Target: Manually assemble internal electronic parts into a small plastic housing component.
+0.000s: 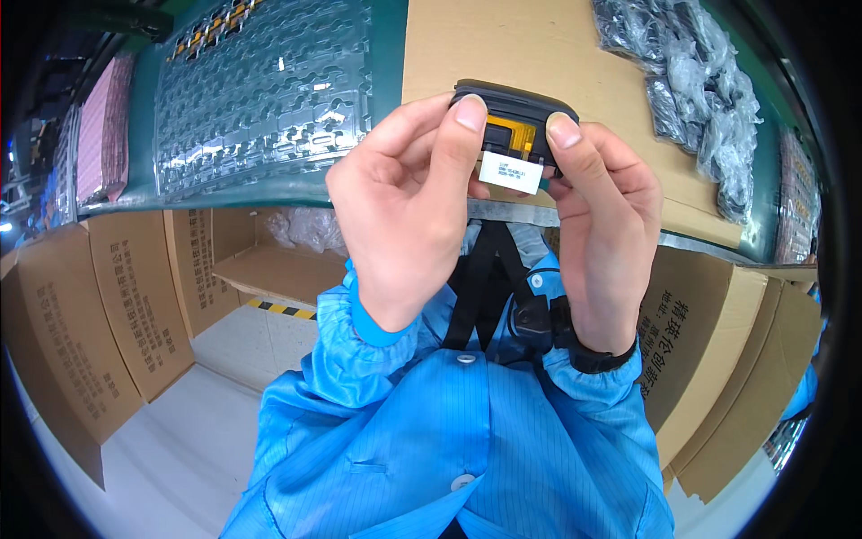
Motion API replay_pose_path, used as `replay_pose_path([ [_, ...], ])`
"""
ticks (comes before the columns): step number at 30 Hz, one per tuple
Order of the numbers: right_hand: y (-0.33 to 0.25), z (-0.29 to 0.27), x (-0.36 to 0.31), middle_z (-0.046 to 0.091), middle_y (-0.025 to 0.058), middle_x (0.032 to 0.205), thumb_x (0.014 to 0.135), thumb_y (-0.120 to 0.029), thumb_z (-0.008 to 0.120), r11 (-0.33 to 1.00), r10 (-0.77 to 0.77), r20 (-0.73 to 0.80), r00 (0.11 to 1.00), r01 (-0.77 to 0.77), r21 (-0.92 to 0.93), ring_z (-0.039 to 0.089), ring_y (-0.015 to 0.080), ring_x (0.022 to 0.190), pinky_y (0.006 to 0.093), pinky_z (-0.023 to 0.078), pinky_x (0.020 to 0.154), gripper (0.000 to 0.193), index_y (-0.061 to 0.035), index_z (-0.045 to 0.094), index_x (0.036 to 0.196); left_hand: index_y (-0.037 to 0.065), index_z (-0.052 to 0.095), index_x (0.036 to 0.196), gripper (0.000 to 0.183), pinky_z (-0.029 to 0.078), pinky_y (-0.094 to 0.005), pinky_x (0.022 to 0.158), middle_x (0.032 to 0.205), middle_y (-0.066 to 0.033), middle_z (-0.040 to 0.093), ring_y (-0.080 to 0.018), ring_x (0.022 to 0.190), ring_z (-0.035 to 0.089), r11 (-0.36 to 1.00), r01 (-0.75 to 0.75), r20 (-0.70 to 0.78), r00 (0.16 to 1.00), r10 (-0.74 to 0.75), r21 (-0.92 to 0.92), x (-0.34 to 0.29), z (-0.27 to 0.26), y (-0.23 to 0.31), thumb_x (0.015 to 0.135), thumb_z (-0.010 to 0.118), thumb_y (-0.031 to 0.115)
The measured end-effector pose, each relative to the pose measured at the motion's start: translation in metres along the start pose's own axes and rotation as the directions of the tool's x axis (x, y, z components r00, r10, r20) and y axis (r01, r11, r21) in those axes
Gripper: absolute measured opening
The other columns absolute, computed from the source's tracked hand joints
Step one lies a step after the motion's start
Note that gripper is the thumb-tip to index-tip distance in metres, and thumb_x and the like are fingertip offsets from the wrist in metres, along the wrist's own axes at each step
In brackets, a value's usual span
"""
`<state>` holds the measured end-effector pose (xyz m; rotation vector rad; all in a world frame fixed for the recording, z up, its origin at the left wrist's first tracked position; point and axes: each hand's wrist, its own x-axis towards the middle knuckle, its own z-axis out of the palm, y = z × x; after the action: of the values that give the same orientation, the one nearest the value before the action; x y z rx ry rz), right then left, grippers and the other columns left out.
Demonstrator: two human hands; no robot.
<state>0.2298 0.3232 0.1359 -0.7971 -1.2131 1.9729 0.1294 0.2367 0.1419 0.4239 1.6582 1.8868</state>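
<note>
Black unit up in both hands, over the near part of the cardboard sheet, just in from the near edge of the tabletop. Left hand pinched on one end, right hand on the other, both thumbs on the side toward the body, so each grip narrow and taken up with the unit. Amber piece showing on that side, white label just below. Progress-wise: already in hand, not yet set down. Amber piece uncovered, so probably not finished, but honestly can't tell the amount left from this one view. For room: bare cardboard beyond the unit and off past the right hand, up to the heap of wrapped parts at far right. Tighter on the left, with the clear tray close beside the left hand, a row of orange-and-black parts at its far end and a pink stack farther out. Near edge right about at the hands, so not much tabletop back toward the body. Below that, cardboard boxes to both sides; best to mind elbows there.
</note>
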Motion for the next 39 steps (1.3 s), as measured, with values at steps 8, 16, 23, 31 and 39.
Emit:
replay_pose_path([
  [8, 0.001, 0.001, -0.005, 0.069, 0.0078, 0.086, 0.097, -0.015, 0.062, 0.999, -0.001, -0.005, 1.000, 0.001, 0.041, 0.062, 0.0117, 0.076, 0.0287, 0.051, 0.071, 0.019, 0.0024, 0.070, 0.094, -0.010, 0.063, 0.105, 0.021, 0.053, -0.0246, 0.064, 0.087, -0.0112, 0.071, -0.0109, 0.076, 0.066, 0.940, -0.332, -0.059, 0.940, 0.337, 0.086, -0.002, 0.007, -0.018, 0.098, 0.062, 0.010],
  [16, 0.020, -0.007, 0.001, 0.070, 0.0080, 0.079, 0.097, -0.014, 0.064, 0.996, -0.080, -0.019, 0.997, 0.079, -0.050, 0.062, 0.0099, 0.066, 0.0223, 0.050, 0.061, 0.021, 0.0047, 0.069, 0.090, -0.010, 0.059, 0.107, 0.023, 0.053, -0.0245, 0.067, 0.088, -0.0122, 0.071, -0.0110, 0.078, 0.065, 0.987, 0.085, 0.079, 0.994, -0.075, -0.139, 0.009, -0.004, -0.020, 0.098, 0.061, 0.011],
  [23, 0.027, -0.016, -0.009, 0.071, 0.0131, 0.084, 0.095, -0.020, 0.066, 0.975, 0.224, -0.020, 0.974, -0.224, 0.007, 0.066, 0.0149, 0.065, 0.0254, 0.052, 0.055, 0.026, 0.0053, 0.067, 0.099, -0.005, 0.056, 0.113, 0.022, 0.051, -0.0246, 0.077, 0.096, -0.0100, 0.070, -0.0095, 0.084, 0.063, 0.996, -0.052, 0.026, 0.998, 0.054, -0.068, 0.012, -0.014, -0.039, 0.097, 0.061, 0.009],
  [31, 0.051, -0.003, -0.015, 0.069, 0.0156, 0.078, 0.096, -0.015, 0.064, 0.916, 0.384, -0.033, 0.923, -0.376, 0.142, 0.066, 0.0167, 0.057, 0.0256, 0.050, 0.046, 0.022, 0.0066, 0.064, 0.094, -0.001, 0.063, 0.110, 0.021, 0.050, -0.0278, 0.073, 0.090, -0.0087, 0.068, -0.0136, 0.079, 0.062, 0.955, -0.129, -0.002, 0.991, 0.134, 0.266, 0.012, -0.020, -0.057, 0.092, 0.067, 0.010],
  [39, 0.050, 0.001, -0.017, 0.067, 0.0131, 0.072, 0.097, -0.014, 0.063, 0.928, 0.371, -0.068, 0.926, -0.368, 0.052, 0.064, 0.0151, 0.054, 0.0247, 0.049, 0.043, 0.022, 0.0075, 0.063, 0.092, 0.004, 0.073, 0.096, 0.014, 0.036, -0.0267, 0.061, 0.080, -0.0028, 0.061, -0.0113, 0.069, 0.048, 0.651, -0.379, 0.221, 0.923, 0.315, 0.657, 0.012, -0.034, -0.051, 0.084, 0.075, 0.011],
])
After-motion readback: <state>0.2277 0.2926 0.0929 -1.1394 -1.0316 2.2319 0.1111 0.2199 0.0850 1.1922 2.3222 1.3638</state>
